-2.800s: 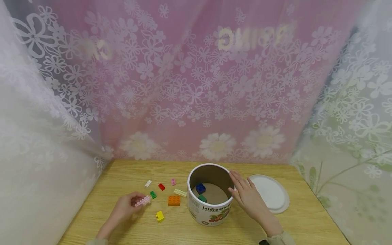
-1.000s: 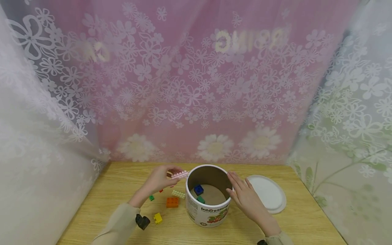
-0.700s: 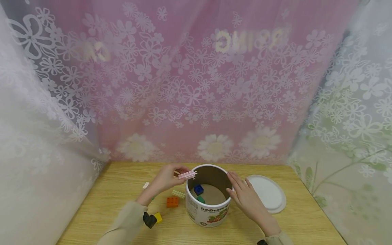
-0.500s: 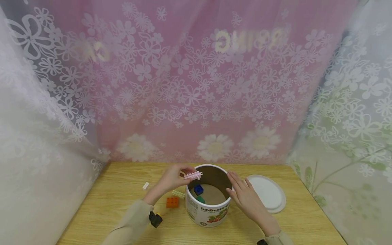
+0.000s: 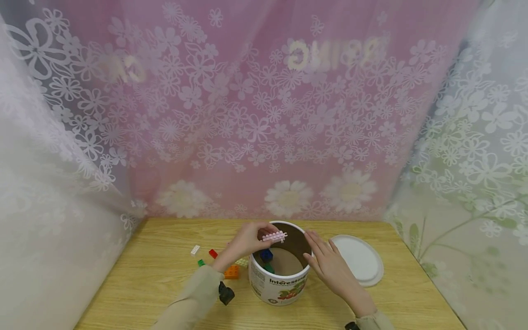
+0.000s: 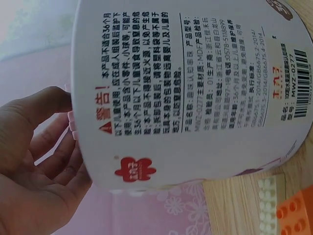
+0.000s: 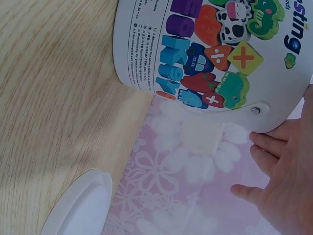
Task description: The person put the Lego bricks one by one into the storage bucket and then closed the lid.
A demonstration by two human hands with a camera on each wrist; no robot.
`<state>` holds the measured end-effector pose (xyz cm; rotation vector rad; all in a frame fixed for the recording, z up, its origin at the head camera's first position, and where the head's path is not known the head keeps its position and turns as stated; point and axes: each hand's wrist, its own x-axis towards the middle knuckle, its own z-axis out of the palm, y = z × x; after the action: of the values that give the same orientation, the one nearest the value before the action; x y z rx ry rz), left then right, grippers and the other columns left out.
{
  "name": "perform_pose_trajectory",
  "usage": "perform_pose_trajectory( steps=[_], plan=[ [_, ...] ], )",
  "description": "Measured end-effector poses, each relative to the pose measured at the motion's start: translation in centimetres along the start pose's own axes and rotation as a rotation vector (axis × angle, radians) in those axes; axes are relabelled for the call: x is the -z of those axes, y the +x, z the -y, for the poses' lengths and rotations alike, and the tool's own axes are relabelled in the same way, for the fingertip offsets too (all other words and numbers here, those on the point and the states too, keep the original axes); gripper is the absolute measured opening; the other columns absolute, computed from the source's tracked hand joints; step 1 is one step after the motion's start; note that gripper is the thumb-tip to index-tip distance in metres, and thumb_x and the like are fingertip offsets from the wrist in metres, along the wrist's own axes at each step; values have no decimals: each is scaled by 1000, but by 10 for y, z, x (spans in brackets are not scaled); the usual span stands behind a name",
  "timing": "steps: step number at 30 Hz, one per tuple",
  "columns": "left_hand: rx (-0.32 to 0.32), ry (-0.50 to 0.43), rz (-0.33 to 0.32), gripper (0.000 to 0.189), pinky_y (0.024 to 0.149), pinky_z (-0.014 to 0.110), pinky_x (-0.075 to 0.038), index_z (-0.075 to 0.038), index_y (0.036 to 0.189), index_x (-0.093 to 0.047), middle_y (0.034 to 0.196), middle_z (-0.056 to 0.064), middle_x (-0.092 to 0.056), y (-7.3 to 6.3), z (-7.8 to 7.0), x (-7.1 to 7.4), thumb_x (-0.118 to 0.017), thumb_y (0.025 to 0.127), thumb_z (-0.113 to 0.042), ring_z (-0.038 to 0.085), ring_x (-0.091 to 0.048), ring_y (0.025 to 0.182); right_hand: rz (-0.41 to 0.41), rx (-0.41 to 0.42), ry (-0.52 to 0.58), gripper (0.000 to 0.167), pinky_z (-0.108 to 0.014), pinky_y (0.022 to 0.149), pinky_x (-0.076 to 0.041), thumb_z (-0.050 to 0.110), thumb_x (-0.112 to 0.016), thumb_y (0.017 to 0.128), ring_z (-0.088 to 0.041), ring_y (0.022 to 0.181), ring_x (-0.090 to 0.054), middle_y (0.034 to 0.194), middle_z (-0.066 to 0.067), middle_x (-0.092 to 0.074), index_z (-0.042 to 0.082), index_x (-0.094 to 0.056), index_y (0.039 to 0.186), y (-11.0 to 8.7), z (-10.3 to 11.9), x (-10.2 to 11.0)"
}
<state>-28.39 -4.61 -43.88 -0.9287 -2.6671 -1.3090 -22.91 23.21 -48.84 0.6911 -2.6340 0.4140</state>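
Over the left part of the mouth of a white printed tub (image 5: 264, 288), my left hand (image 5: 247, 239) pinches a long, studded pink building brick (image 5: 274, 236) between thumb and fingers. Only a bit of that pink brick (image 6: 73, 125) shows past the tub wall in the left wrist view. On the tub floor lie a dark blue brick (image 5: 266, 255) and a green brick (image 5: 269, 267). My right hand (image 5: 330, 266) rests with fairly straight fingers against the tub's right rim. In the right wrist view, the fingers of this hand (image 7: 288, 161) touch the tub's edge.
Left of the tub lie an orange brick (image 5: 232, 272), a pale yellow brick (image 5: 242, 262), a red brick (image 5: 213, 253), a small green brick (image 5: 201, 262) and a white brick (image 5: 195, 250). The left forearm covers part of the table. A white round lid (image 5: 360, 260) lies right of the tub.
My left hand has carried the pink brick from the table at left, up and rightward, to over the tub's opening. My right hand has stayed at the rim. The yellow brick is now hidden.
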Motion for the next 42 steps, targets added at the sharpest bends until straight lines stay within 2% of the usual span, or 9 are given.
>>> perform_pose_trajectory(
  steps=[10, 17, 22, 26, 31, 38, 42],
  plan=[
    [-15, 36, 52, 25, 76, 26, -57, -11, 114, -74, 103, 3, -72, 18, 1, -18, -77, 89, -9, 15, -68, 89, 17, -15, 17, 62, -63, 118, -23, 30, -58, 104, -30, 148, -36, 161, -11, -38, 6, -37, 157, 0, 1, 1],
    [-13, 72, 89, 21, 77, 27, -56, -10, 111, -74, 102, 3, -72, 29, 5, -29, -77, 90, -8, 18, -68, 91, -8, 8, -4, 60, -64, 116, -27, 30, -57, 104, -31, 145, -40, 159, -11, -41, 4, -40, 155, 1, 2, 2],
    [3, 86, 108, 18, 75, 26, -56, -8, 107, -74, 99, 5, -72, 33, 5, -35, -77, 90, -7, 22, -68, 91, -6, 6, -8, 60, -63, 116, -28, 28, -58, 103, -31, 146, -39, 159, -11, -40, 4, -40, 155, 1, 2, 1],
    [5, 168, 113, 17, 74, 25, -55, -10, 104, -75, 96, 3, -73, 36, 6, -39, -79, 88, -8, 21, -69, 90, -6, 7, -9, 60, -64, 116, -28, 29, -57, 104, -31, 146, -39, 160, -11, -40, 4, -39, 155, 1, 1, 1],
    [10, 254, 152, 18, 73, 23, -54, -11, 103, -74, 96, 2, -73, 39, 7, -45, -79, 87, -7, 16, -68, 86, -11, 13, -11, 59, -64, 115, -28, 29, -57, 104, -31, 146, -39, 159, -11, -40, 3, -40, 155, 1, 1, 0],
    [19, 299, 192, 17, 71, 21, -52, -10, 102, -74, 92, -1, -72, 41, 7, -50, -79, 86, -7, 8, -64, 79, -23, 21, -16, 59, -65, 114, -29, 29, -57, 104, -32, 145, -40, 158, -12, -42, 3, -41, 154, 1, 2, 1],
    [27, 295, 222, 17, 72, 22, -54, -9, 102, -74, 93, 1, -72, 40, 6, -51, -79, 86, -6, 8, -65, 80, -16, 15, -9, 60, -64, 115, -28, 30, -58, 104, -31, 145, -40, 159, -12, -41, 3, -40, 155, 0, 1, 1]
  ],
)
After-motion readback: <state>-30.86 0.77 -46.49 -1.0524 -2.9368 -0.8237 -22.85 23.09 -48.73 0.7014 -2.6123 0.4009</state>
